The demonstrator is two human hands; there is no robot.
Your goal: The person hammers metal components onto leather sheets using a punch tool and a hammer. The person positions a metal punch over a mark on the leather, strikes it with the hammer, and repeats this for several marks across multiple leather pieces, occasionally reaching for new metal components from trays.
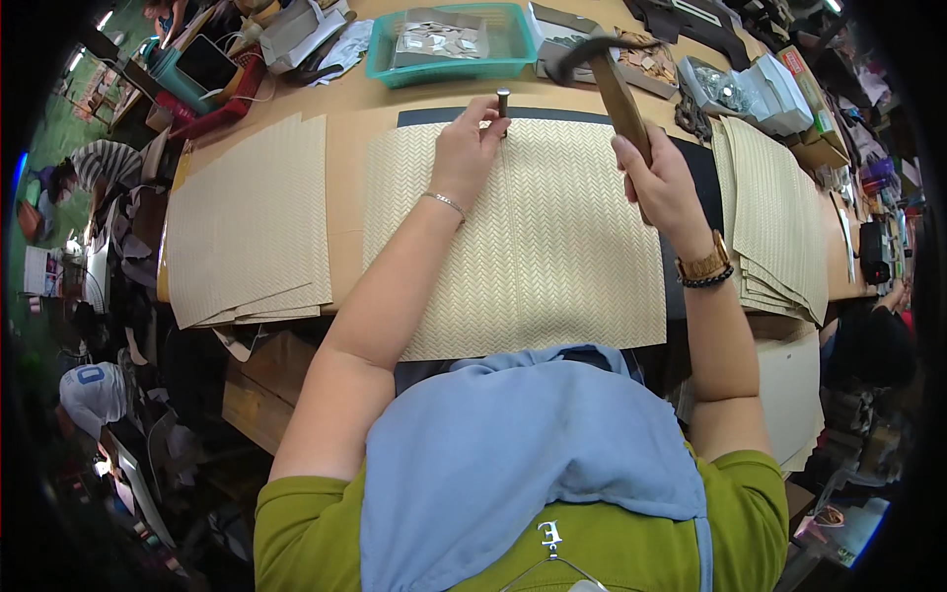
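Observation:
A cream sheet with a woven herringbone pattern (572, 266) lies in front of me, partly over a dark mat (700, 178). Near its far edge, my left hand (468, 148) pinches a short metal punch (503, 102) that stands upright on the sheet. Its lower tip is partly hidden by my fingers. My right hand (663, 183) grips the wooden handle of a hammer (619, 104), its dark curved head raised to the right of the punch and apart from it. A faint seam line runs down the sheet from the punch.
Stacks of similar cream sheets flank the work, a left stack (252, 222) and a right stack (774, 212). Along the back stand a teal plastic basket (380, 61) holding small pieces, and open boxes of small parts (646, 64). Other people work at the far left.

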